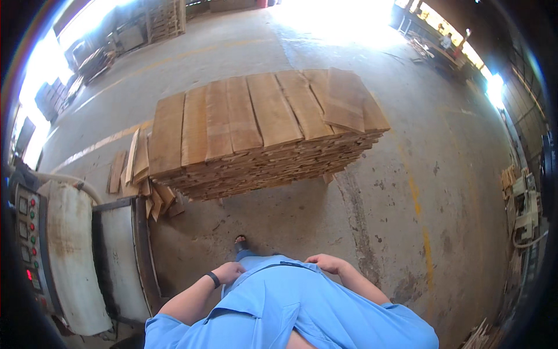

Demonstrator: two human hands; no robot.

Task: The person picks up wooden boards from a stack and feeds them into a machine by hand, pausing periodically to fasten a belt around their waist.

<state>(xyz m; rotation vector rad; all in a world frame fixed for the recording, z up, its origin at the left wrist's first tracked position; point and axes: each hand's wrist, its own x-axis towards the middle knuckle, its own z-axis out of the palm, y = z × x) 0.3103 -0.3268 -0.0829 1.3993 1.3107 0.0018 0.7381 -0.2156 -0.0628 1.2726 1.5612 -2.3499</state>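
Note:
My left hand point(228, 271), with a dark band on its wrist, is at the left side of my light blue shirt point(279, 291), its fingers curled closed on the cloth. On the other side, my right hand point(325, 263) pinches the shirt's hem near the waist. In front of me stands a large stack of wooden boards point(256, 116), the top layer laid side by side. One loose board point(346, 102) lies askew on its right end. Both hands are well apart from the stack.
At left is a worn machine with a control panel point(32, 250) of buttons and displays. Offcuts point(136, 166) lean and lie by the stack's left end. A yellow floor line point(415, 200) runs along the right. Equipment point(528, 203) lines the far right edge.

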